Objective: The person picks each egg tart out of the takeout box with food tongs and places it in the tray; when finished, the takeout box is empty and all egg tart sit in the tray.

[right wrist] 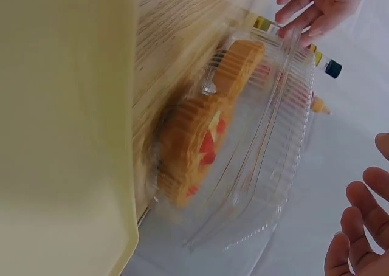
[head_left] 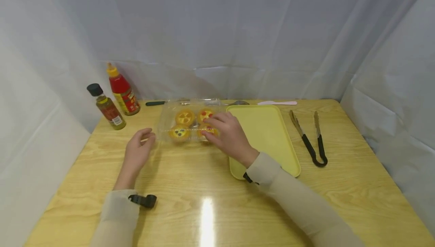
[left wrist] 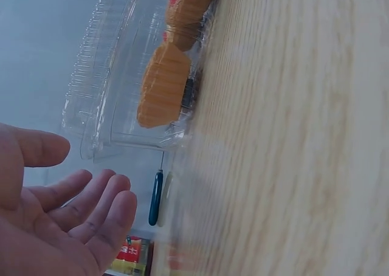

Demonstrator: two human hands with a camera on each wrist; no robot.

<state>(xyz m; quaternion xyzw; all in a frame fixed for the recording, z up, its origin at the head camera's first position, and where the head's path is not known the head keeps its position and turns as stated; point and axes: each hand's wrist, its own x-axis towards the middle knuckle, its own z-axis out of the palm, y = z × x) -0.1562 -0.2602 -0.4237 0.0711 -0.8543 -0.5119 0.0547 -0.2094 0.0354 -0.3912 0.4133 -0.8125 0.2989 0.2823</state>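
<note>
A clear plastic clamshell box (head_left: 163, 120) holds several small tarts, among them an orange-patterned one (head_left: 185, 118) and a blueberry-topped one (head_left: 179, 133). Red-topped tarts sit on its right side, partly behind my right hand (head_left: 228, 135). That hand hovers over the box's right front; in the right wrist view its loosely bent fingers (right wrist: 360, 218) are apart from the plastic. My left hand (head_left: 138, 147) is beside the box's left end, palm facing it. The left wrist view shows its fingers (left wrist: 91, 209) relaxed with nothing in them, a small gap from the box wall (left wrist: 103, 118).
A yellow tray (head_left: 261, 137) lies right of the box, with black-handled tongs (head_left: 312, 145) beyond it. Behind are a green-handled utensil (head_left: 155, 103), a metal utensil (head_left: 239, 103) and a pink knife (head_left: 276, 103). A red sauce bottle (head_left: 124, 92) and an oil bottle (head_left: 109, 111) stand left.
</note>
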